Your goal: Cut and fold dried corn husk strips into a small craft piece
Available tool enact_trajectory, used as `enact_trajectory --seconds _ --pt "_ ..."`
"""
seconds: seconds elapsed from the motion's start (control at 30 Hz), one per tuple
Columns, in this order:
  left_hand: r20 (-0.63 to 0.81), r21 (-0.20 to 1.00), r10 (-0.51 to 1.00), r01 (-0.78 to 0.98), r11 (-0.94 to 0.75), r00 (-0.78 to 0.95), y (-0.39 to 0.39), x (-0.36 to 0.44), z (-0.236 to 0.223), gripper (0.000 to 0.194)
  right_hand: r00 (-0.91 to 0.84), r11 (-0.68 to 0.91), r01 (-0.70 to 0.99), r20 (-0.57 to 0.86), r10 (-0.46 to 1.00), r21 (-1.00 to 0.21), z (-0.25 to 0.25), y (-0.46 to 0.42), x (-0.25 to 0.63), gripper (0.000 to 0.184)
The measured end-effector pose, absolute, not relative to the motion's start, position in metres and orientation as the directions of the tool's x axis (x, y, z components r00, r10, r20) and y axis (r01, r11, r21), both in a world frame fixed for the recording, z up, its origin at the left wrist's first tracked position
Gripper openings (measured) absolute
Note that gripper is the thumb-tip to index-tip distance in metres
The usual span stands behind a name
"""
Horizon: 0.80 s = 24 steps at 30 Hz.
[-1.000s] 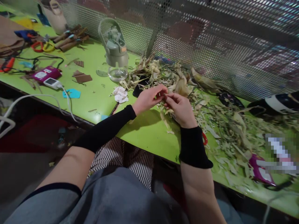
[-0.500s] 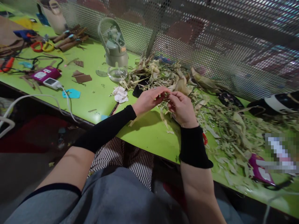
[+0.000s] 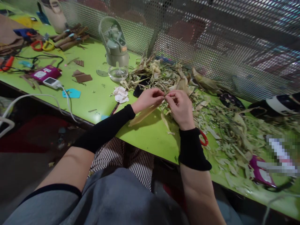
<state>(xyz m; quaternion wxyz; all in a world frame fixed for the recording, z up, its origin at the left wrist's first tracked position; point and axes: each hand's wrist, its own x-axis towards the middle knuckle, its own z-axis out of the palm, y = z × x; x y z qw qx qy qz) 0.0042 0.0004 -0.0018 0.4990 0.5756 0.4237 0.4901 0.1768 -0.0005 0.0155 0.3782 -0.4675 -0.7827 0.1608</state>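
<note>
My left hand is closed in a pinch, its fingertips meeting those of my right hand above the green table. From below my left hand a long pale strip of dried husk slants down toward the table's front edge; its upper end runs toward the pinched fingertips. My right hand is pinched too, thumb against forefinger, and whatever lies between them is too small to make out. Just behind both hands spreads a heap of dry husks. Red scissor handles show beside my right wrist.
A clear-bottomed water bottle stands behind a crumpled tissue. Shredded husk covers the right side. At left are a purple power box, white cable and scissors. A perforated metal screen borders the back.
My hands have turned and my right hand has shifted slightly left and nearer. The husk strip under my left hand shows more, and the red scissor handles are more visible.
</note>
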Motion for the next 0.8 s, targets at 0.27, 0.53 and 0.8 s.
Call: enact_trajectory --seconds 0.27,0.53,0.8 --pt "-0.098 0.970 0.987 -0.209 0.124 0.130 -0.004 0.000 0.008 0.019 -0.371 0.578 0.755 0.525 0.766 -0.309 0.016 -0.010 0.172 0.023" --pt "0.143 0.988 0.990 -0.061 -0.142 0.015 0.000 0.002 0.002 0.016 -0.384 0.522 0.705 0.360 0.850 -0.480 0.013 0.001 0.173 0.023" --pt "0.093 0.985 0.992 -0.154 -0.079 0.084 0.001 0.007 -0.007 0.017 -0.475 0.562 0.578 0.316 0.821 -0.592 0.012 -0.010 0.158 0.030"
